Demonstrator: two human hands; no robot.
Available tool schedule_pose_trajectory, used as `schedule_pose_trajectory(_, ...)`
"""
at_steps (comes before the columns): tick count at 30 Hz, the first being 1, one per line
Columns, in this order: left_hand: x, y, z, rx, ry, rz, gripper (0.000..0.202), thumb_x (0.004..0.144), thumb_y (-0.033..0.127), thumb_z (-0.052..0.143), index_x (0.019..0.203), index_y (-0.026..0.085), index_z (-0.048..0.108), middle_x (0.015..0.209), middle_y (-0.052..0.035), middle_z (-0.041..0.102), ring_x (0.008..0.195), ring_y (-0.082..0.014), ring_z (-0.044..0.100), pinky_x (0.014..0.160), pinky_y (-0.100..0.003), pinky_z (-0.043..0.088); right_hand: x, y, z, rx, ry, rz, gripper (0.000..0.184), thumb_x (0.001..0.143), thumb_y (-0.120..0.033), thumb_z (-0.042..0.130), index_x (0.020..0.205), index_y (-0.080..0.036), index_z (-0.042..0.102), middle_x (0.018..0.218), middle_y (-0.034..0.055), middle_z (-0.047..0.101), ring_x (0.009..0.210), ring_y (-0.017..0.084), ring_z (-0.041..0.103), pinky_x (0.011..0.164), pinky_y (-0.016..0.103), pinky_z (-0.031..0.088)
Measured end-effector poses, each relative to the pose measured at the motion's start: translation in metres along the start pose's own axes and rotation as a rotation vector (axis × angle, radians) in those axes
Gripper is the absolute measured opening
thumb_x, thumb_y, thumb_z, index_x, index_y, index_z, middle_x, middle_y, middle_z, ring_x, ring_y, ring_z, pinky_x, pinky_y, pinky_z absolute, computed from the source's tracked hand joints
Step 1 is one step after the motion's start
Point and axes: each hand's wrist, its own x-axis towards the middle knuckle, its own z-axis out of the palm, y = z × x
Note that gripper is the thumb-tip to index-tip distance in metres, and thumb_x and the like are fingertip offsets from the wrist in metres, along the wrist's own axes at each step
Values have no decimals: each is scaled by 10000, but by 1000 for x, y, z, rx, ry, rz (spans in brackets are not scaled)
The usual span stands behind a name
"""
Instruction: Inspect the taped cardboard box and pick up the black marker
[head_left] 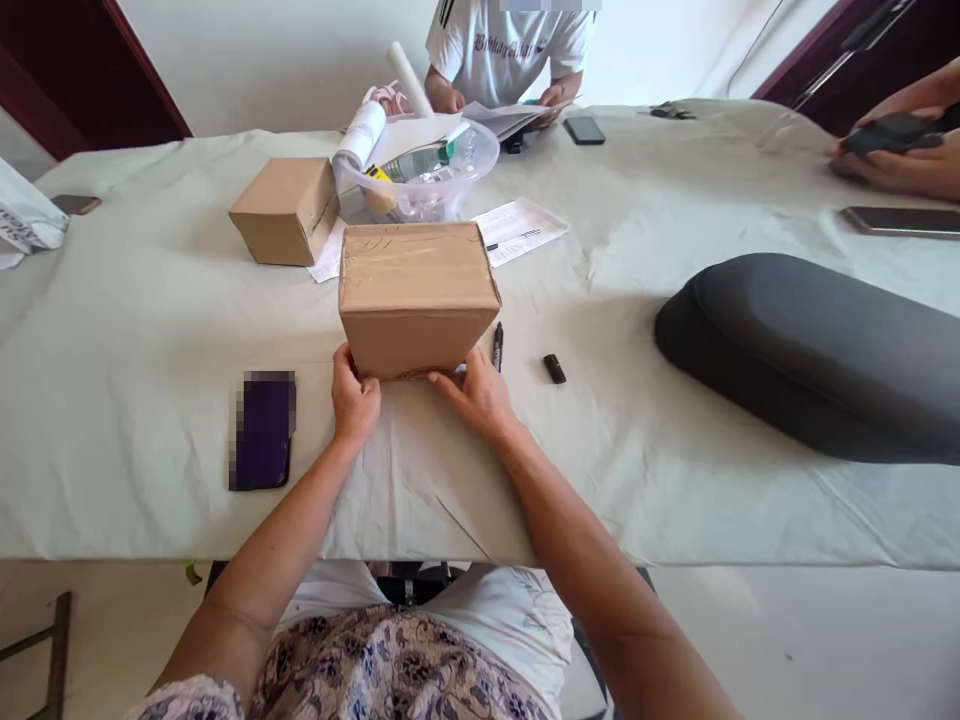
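A closed brown cardboard box (418,290) stands on the cloth-covered table straight in front of me. At its lower left corner my left hand (354,400) grips it, fingers partly hidden behind the side. My right hand (480,392) holds the lower right corner, its thumb along the bottom front edge. Just right of the box lies a black marker (499,347), and beyond that a small black cap-like piece (554,369). A dark purple phone (262,432) rests to the left of my left hand.
Another cardboard box (277,205) sits behind on the left, beside a clear plastic basin (480,165) of bottles and rolls. Papers (529,225) lie near it. A large dark grey case-like object (817,350) takes up the right. A person (510,60) across holds papers; another person's hands (900,150) hold something dark.
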Motion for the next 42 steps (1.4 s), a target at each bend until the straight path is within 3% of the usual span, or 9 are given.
schedule_pose_trajectory(4,-4,6,0,-25,-49,14,484,651,154,661,1126,216,588,1104,-73,664,1033,-245,633,935,-369,498,-1,-1,0,-61,-1,8,621,904,-568,588,1400,-207,490,1251,174,626,939,282,672,809,468,578)
schedule_pose_trajectory(11,-11,17,-6,100,-4,219,473,847,530,645,1182,198,627,1110,-102,646,1074,-257,602,949,-386,464,-2,-11,-12,-8,169,-107,692,920,-702,509,1422,-227,489,1102,125,638,1005,285,601,909,471,548)
schedule_pose_trajectory(15,-11,17,-7,-34,4,201,614,836,670,624,1212,186,582,1239,-135,627,1164,-272,603,996,-385,468,-7,-20,-8,-7,177,-152,777,886,-765,506,1437,-218,475,1102,131,634,1022,288,592,941,485,538)
schedule_pose_trajectory(20,-13,17,0,-25,-3,36,636,828,662,658,1239,194,532,1220,-139,656,1155,-273,633,1032,-395,466,-11,-21,5,59,170,-18,793,834,-799,556,1375,-223,487,1214,164,621,1140,319,590,994,542,532)
schedule_pose_trajectory(24,-18,17,6,-4,2,55,631,826,657,664,1231,190,535,1229,-149,646,1160,-280,624,1024,-403,466,-9,-27,13,140,258,139,932,712,-859,634,1345,-196,464,1314,201,594,1214,357,592,1028,568,514)
schedule_pose_trajectory(28,-19,15,9,-13,8,81,641,774,673,715,1165,193,548,1158,-126,634,1072,-257,636,940,-377,498,-6,-37,19,154,340,271,1014,605,-881,695,1307,-186,467,1276,201,613,1189,367,607,987,539,521)
schedule_pose_trajectory(32,-15,13,8,26,42,96,716,710,761,713,1107,185,558,1097,-110,639,1030,-259,640,922,-397,512,-5,-40,18,177,370,253,885,612,-848,713,1199,-217,512,1168,137,657,1086,325,636,923,494,530)
schedule_pose_trajectory(38,-11,14,3,75,86,58,767,680,820,690,1089,182,568,1053,-105,672,987,-264,658,909,-413,524,-7,-34,16,334,361,132,531,873,-720,524,1059,-224,570,1049,79,661,935,223,632,820,399,536)
schedule_pose_trajectory(42,-11,13,0,-7,48,49,801,742,765,693,1257,170,540,1228,-151,657,1156,-280,649,1041,-431,496,-6,-28,18,376,375,69,494,900,-689,530,1065,-232,621,1039,67,682,954,217,627,777,359,533)
